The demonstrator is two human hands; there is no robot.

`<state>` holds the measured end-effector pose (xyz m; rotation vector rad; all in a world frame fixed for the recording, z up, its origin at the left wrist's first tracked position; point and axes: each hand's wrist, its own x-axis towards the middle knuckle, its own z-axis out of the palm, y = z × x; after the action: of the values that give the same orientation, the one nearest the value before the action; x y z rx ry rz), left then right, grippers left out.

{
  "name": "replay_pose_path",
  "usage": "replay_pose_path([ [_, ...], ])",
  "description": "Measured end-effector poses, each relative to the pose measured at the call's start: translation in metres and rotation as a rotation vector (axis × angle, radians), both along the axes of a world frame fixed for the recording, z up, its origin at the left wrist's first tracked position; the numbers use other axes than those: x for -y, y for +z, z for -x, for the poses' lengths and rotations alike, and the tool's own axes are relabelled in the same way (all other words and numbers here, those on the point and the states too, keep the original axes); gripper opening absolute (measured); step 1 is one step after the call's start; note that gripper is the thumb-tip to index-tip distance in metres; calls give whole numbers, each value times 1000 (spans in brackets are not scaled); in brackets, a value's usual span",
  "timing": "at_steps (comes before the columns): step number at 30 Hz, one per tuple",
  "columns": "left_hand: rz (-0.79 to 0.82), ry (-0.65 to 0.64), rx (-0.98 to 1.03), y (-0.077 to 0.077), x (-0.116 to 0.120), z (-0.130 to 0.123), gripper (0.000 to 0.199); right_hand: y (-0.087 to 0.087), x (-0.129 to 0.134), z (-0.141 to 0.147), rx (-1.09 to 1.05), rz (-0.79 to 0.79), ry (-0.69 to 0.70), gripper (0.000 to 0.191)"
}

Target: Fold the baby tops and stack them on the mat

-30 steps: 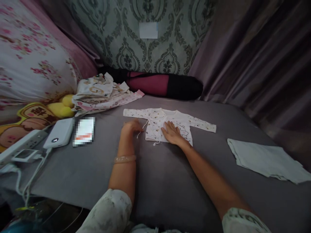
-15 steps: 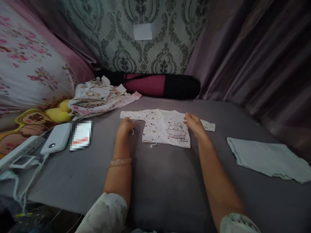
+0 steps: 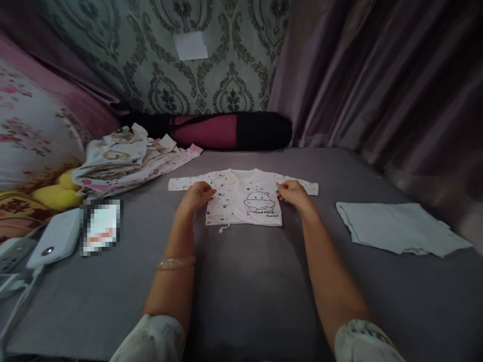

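A small white baby shirt [image 3: 241, 198] with a cartoon animal print lies flat, its two sleeves spread to the sides and a thin tie at the lower hem. At its left side, just below the sleeve, my left hand [image 3: 198, 194] pinches the fabric edge between thumb and fingers. My right hand [image 3: 294, 193] has its fingers closed on the shirt's right edge, below the other sleeve. A bracelet circles my left forearm.
Folded pale cloth [image 3: 400, 229] lies at the right. A pile of baby clothes [image 3: 116, 156], yellow plush [image 3: 56, 196], power bank [image 3: 56, 239] and power strip [image 3: 15, 254] are at the left. Behind stands a long black and red bag [image 3: 211, 131].
The view has shifted to the right. Both hands have closed on the shirt's side edges. The right sleeve now lies straighter and higher.
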<state>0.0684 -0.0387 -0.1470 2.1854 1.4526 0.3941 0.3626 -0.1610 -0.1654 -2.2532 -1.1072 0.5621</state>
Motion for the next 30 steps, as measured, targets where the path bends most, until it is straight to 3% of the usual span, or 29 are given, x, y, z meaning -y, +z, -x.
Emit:
replay_pose_path([
  [3,205,60,-144,1,-4,17,29,5,6,-1,-76,258,31,30],
  [6,422,-48,-207,7,-2,21,37,14,13,5,-152,479,114,34],
  [12,565,-196,-304,10,6,15,39,24,21,15,-203,638,326,41],
  [19,593,-259,-308,5,4,27,45,27,24,10,-141,661,455,41],
  [25,627,-269,-361,18,9,30,40,29,25,6,-96,689,464,43],
  [27,531,-216,-390,23,8,28,38,32,22,9,-4,631,404,44],
  [30,169,-74,-351,21,8,14,36,29,14,23,291,342,209,40],
])
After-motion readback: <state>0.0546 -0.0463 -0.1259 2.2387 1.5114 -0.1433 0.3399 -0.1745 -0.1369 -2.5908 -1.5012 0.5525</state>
